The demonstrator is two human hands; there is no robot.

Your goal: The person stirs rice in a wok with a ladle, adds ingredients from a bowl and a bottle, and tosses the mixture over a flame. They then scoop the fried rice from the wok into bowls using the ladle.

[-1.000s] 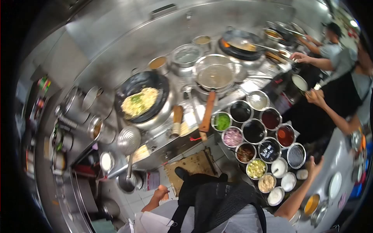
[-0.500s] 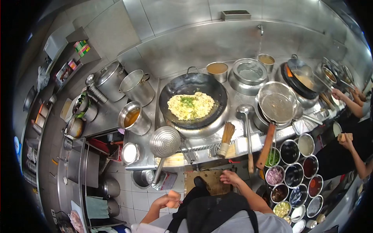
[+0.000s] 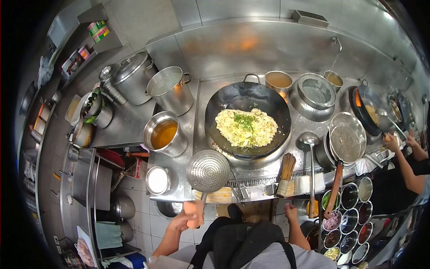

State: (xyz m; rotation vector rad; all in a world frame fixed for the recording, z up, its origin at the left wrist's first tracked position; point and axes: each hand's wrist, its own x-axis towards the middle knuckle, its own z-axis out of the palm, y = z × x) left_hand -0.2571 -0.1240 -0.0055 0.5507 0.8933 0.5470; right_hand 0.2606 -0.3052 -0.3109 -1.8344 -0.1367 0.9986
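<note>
My left hand [image 3: 181,219] is closed around a folded orange-pink pad [image 3: 193,214], beside the handle of a perforated strainer [image 3: 208,171]. The strainer lies across the front of the steel counter. My right hand [image 3: 291,212] is held low before the counter edge, its fingers curled in with nothing visible in them. A black wok [image 3: 277,103] on the burner holds a mound of fried rice with egg [image 3: 257,131], topped by chopped greens [image 3: 243,121]. Nearest my right hand are a bamboo brush [image 3: 286,172] and a long-handled ladle [image 3: 312,179].
Left stand a pot of amber liquid [image 3: 164,134], a tall pot [image 3: 169,92] and a cup of white contents [image 3: 157,180]. A mesh strainer [image 3: 347,139] rests on a pot at right. Several ingredient bowls [image 3: 349,196] fill the lower right. A co-worker's hands [image 3: 392,142] are beyond.
My left hand has moved up with the pad to the strainer's handle. My right hand's fingers have curled in more. The view has shifted, and an orange glow now reflects on the back wall.
</note>
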